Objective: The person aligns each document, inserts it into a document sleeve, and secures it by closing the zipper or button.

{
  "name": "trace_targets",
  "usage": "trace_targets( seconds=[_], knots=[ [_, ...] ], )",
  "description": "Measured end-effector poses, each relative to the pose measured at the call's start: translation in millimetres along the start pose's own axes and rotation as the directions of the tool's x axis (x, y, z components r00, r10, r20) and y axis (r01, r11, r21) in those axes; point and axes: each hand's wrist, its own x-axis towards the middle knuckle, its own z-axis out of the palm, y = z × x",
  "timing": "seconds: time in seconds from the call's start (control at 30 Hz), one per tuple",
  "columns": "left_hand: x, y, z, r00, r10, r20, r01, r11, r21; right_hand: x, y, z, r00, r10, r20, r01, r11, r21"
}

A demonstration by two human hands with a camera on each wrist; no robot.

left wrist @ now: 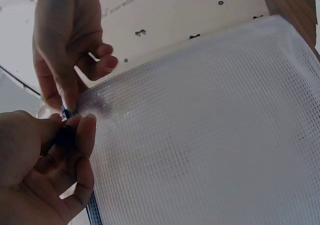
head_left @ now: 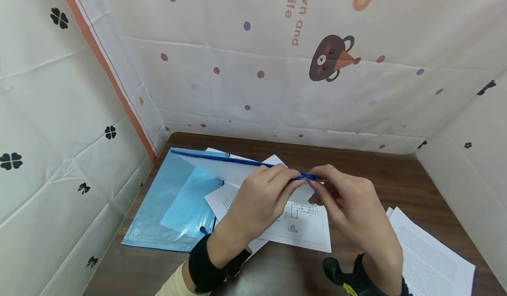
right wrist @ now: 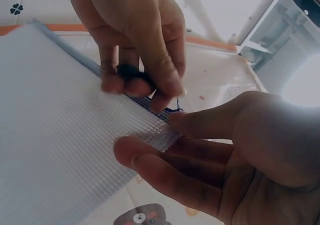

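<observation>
Both hands hold a translucent white mesh zip pouch (head_left: 215, 168) with a blue zipper edge, lifted above the brown table (head_left: 396, 172). My left hand (head_left: 291, 179) pinches the dark zipper pull (left wrist: 65, 130) between thumb and fingers near the pouch's right end. My right hand (head_left: 318, 190) pinches the pouch's corner just beyond the pull, thumb on top and fingers beneath. In the left wrist view the mesh (left wrist: 210, 125) fills the frame, with the left hand (left wrist: 75, 135) at the lower left and the right hand (left wrist: 70, 100) above. In the right wrist view the right hand (right wrist: 150, 135) grips the mesh corner below the left hand (right wrist: 140, 85).
A blue mesh pouch (head_left: 174, 203) lies flat on the table's left side. Printed sheets (head_left: 305, 227) lie under the hands, and another stack of printed paper (head_left: 429, 256) sits at the right front. Patterned fabric walls (head_left: 277, 67) enclose the table at the back and on both sides.
</observation>
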Motion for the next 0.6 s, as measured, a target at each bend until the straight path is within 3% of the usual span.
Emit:
trace_targets(
  seconds=[0.27,0.6],
  knots=[
    [1.4,-4.4,-1.0,1.0,0.028,-0.013,-0.027,0.994,0.106,0.1,2.2,0.1,1.0,-0.012,0.011,0.012,1.0,-0.012],
    [-0.2,-9.8,-6.8,1.0,0.027,-0.007,-0.025,0.991,0.134,-1.1,2.2,-1.2,0.999,0.003,0.049,-0.002,1.0,-0.027]
  ],
)
